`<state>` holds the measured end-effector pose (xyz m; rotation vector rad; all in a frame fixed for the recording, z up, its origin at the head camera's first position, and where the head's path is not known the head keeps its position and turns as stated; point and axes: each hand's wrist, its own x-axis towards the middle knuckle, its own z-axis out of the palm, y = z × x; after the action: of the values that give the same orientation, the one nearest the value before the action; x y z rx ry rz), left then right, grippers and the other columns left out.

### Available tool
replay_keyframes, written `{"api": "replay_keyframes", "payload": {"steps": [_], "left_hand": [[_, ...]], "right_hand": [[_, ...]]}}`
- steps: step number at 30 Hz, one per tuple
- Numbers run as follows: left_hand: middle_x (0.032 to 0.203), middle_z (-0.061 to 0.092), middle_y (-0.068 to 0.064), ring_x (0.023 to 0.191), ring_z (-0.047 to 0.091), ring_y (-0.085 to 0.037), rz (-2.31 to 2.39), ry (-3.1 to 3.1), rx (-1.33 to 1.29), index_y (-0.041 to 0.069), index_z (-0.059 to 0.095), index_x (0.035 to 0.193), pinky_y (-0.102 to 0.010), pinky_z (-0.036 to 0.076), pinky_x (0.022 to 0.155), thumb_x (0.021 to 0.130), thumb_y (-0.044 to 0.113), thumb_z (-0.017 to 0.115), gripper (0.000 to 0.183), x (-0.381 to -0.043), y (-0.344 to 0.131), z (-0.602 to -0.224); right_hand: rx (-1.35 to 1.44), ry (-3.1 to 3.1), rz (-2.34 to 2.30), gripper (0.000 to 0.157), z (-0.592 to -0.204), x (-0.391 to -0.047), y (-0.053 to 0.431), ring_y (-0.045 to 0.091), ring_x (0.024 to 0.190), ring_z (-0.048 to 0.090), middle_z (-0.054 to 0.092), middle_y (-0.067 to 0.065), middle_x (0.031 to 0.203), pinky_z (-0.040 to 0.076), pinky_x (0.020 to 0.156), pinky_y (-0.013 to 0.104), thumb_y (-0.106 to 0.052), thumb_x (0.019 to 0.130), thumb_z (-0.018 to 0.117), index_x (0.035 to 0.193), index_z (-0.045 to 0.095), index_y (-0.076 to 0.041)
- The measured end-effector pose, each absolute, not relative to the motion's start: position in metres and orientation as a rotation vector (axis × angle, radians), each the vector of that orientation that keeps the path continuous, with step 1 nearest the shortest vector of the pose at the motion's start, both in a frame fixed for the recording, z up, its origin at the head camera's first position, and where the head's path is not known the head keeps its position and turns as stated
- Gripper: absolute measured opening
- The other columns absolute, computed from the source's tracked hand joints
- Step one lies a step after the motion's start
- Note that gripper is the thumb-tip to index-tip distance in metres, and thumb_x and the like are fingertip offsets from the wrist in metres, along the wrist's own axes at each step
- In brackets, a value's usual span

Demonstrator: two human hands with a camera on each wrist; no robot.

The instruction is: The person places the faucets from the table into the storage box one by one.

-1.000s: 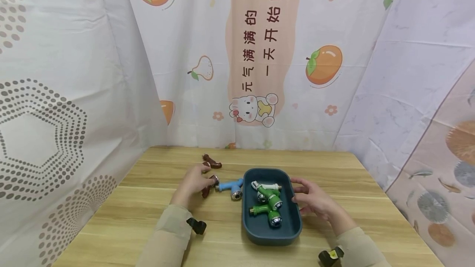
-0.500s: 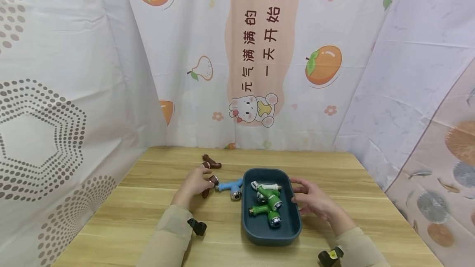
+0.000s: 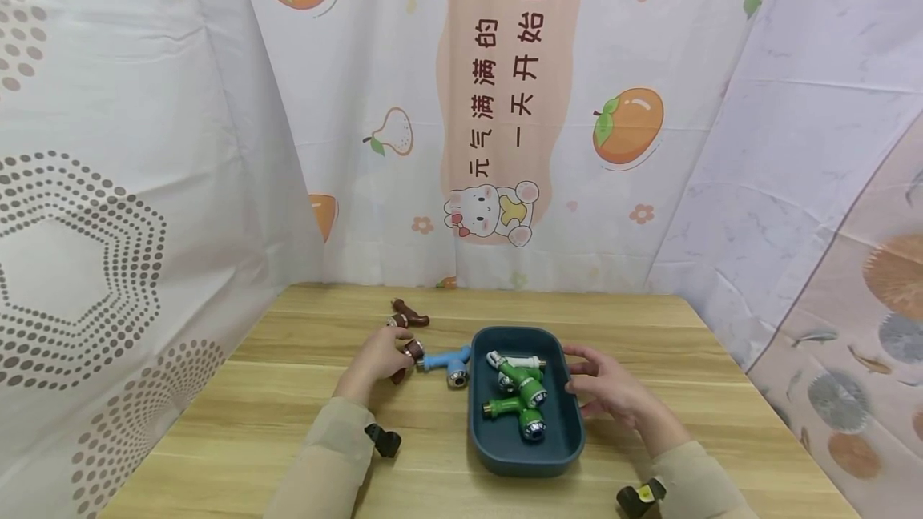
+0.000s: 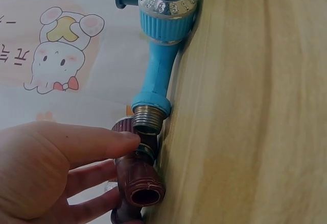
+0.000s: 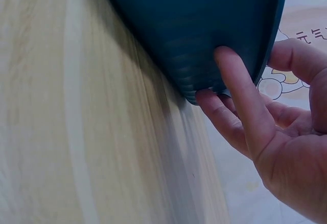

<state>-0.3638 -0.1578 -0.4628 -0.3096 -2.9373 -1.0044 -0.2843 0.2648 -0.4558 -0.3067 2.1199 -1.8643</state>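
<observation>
In the head view my left hand (image 3: 376, 359) is over a dark brown tap (image 3: 413, 349) left of the bin. The left wrist view shows the thumb against this brown tap (image 4: 140, 185) and the other fingers passing behind it, gripping it. A blue tap (image 3: 450, 363) lies between that hand and the dark teal bin (image 3: 526, 467); its threaded end is close by the thumb. My right hand (image 3: 609, 391) rests its extended fingers on the bin's right side; in the right wrist view two fingertips touch the outer wall (image 5: 179, 25).
Inside the bin lie green taps (image 3: 522, 383), one crossing a white tap (image 3: 530, 362). Another brown tap (image 3: 411, 313) lies farther back on the wooden table (image 3: 613, 315). A printed curtain (image 3: 404, 207) hangs behind the table's back edge.
My left hand has drawn back slightly, uncovering more of the brown piece beyond its fingertips. The right hand stays at the bin, and the bin's contents look the same.
</observation>
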Motion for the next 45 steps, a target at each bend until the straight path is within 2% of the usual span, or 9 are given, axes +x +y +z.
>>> {"api": "replay_keyframes", "payload": {"steps": [7, 18, 28, 32, 45], "left_hand": [[0.122, 0.068, -0.012, 0.119, 0.059, -0.035, -0.964, -2.952, -0.332, 0.006, 0.070, 0.127, -0.051, 0.049, 0.094, 0.081, 0.007, 0.079, 0.047, -0.3641, -0.1576, -0.4622], [0.125, 0.067, -0.014, 0.116, 0.059, -0.032, -0.936, -2.960, -0.334, 0.007, 0.071, 0.127, -0.048, 0.050, 0.089, 0.081, 0.004, 0.078, 0.046, -0.3658, -0.1563, -0.4660], [0.121, 0.068, -0.013, 0.103, 0.060, -0.028, -0.930, -2.960, -0.339, 0.007, 0.072, 0.125, -0.044, 0.050, 0.081, 0.077, 0.000, 0.078, 0.048, -0.3673, -0.1551, -0.4662], [0.121, 0.068, -0.013, 0.103, 0.060, -0.028, -0.928, -2.960, -0.346, 0.007, 0.072, 0.124, -0.043, 0.050, 0.081, 0.076, -0.001, 0.077, 0.049, -0.3663, -0.1536, -0.4645], [0.113, 0.070, -0.009, 0.109, 0.062, -0.028, -0.910, -2.957, -0.352, 0.004, 0.071, 0.125, -0.048, 0.051, 0.089, 0.082, -0.001, 0.077, 0.044, -0.3680, -0.1533, -0.4670]], "right_hand": [[-0.314, 2.128, -1.861, 0.075, -0.4552, -0.2853, 0.2648, 0.036, 0.107, 0.065, 0.042, 0.038, 0.144, 0.061, 0.070, 0.049, -0.001, 0.091, 0.064, 0.157, 0.027, 0.001], [-0.313, 2.127, -1.855, 0.074, -0.4583, -0.2858, 0.2665, 0.035, 0.106, 0.066, 0.043, 0.037, 0.144, 0.061, 0.070, 0.049, -0.001, 0.091, 0.064, 0.156, 0.028, 0.001], [-0.313, 2.129, -1.852, 0.074, -0.4551, -0.2841, 0.2656, 0.034, 0.103, 0.066, 0.045, 0.037, 0.143, 0.061, 0.068, 0.047, -0.001, 0.091, 0.064, 0.156, 0.028, 0.001], [-0.323, 2.126, -1.856, 0.074, -0.4547, -0.2840, 0.2649, 0.033, 0.103, 0.066, 0.044, 0.038, 0.143, 0.061, 0.068, 0.047, -0.001, 0.092, 0.063, 0.156, 0.027, 0.002], [-0.305, 2.144, -1.843, 0.073, -0.4574, -0.2856, 0.2664, 0.033, 0.104, 0.066, 0.046, 0.035, 0.142, 0.061, 0.071, 0.049, -0.001, 0.092, 0.064, 0.156, 0.028, 0.001]]}}
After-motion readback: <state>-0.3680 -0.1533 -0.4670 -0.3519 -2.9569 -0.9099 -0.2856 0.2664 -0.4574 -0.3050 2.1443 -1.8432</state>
